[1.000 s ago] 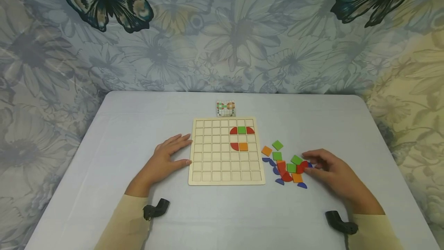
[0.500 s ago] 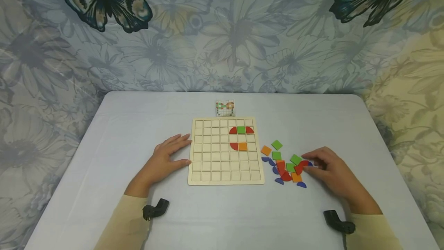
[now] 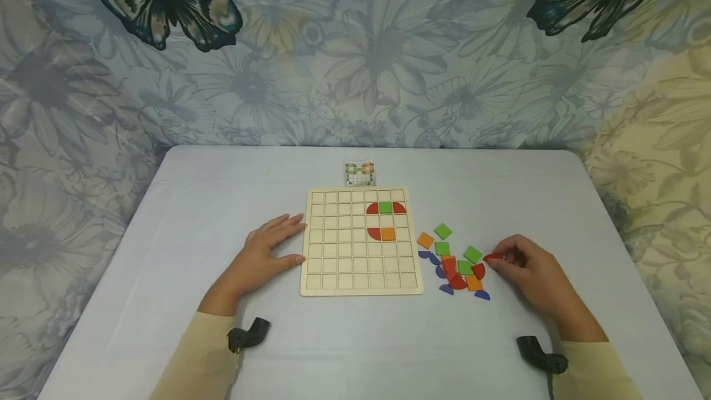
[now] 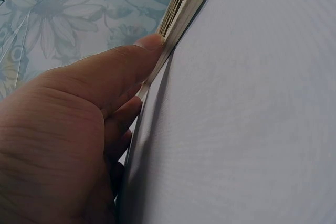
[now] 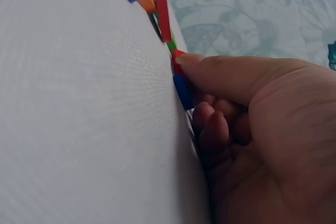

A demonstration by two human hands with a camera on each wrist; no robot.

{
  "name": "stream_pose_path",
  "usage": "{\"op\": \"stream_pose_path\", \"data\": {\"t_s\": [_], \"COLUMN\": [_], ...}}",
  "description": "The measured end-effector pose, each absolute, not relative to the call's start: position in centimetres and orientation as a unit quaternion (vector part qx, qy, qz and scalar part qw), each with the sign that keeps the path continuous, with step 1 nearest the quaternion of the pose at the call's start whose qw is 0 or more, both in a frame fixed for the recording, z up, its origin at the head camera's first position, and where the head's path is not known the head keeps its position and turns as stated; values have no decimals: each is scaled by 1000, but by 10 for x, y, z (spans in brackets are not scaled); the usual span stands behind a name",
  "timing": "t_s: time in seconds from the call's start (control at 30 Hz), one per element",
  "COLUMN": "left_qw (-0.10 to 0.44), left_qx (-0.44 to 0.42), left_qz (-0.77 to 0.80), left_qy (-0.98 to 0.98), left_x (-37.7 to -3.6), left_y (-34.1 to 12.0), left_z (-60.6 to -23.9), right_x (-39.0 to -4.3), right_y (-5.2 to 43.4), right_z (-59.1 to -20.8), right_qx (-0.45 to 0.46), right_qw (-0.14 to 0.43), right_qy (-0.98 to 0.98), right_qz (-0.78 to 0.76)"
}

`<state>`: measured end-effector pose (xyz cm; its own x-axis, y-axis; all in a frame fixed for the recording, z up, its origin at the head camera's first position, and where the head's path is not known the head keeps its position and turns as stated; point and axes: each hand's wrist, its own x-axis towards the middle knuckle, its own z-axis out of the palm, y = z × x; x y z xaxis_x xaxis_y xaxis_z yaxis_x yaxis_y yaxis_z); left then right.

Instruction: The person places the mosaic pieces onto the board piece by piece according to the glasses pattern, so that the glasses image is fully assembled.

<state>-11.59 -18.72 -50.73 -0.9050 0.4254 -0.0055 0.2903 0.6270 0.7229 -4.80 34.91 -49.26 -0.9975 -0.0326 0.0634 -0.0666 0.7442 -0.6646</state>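
A wooden grid board lies mid-table, with red quarter-circle pieces, a green square and an orange square set in its right part. My left hand rests with fingertips and thumb at the board's left edge, also seen in the left wrist view. At the right end of the loose pieces, my right hand pinches a red curved piece between thumb and fingers. In the right wrist view a blue piece lies just below that red piece.
Right of the board lie several loose tiles: green squares, orange squares, red pieces and blue half-circles. A small pattern card sits behind the board. Butterfly-print cloth hangs beyond the table.
My right hand has picked a red piece out of the pile and drawn it slightly up, away from the other red piece. My left hand stays at the board's edge.
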Motion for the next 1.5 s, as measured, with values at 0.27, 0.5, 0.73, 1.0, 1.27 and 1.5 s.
{"op": "stream_pose_path", "data": {"t_s": [0.27,0.5,0.73,1.0,1.27,1.5], "left_qw": [87,86,87,87,84,89], "left_qx": [201,202,201,197,198,198], "left_qz": [384,385,383,388,389,389], "left_qy": [897,897,897,896,896,895], "left_x": [-117,-117,-117,-117,-117,-116], "left_y": [-188,-188,-187,-188,-188,-187], "left_z": [-508,-509,-508,-509,-508,-507], "right_x": [-47,-48,-49,-54,-60,-70], "right_y": [350,352,345,325,300,281], "right_z": [-490,-486,-481,-475,-469,-467], "right_qx": [-28,-67,-50,-18,-7,21], "right_qw": [24,44,44,27,8,11], "right_qy": [-936,-914,-898,-886,-895,-889], "right_qz": [350,398,434,463,446,458]}}
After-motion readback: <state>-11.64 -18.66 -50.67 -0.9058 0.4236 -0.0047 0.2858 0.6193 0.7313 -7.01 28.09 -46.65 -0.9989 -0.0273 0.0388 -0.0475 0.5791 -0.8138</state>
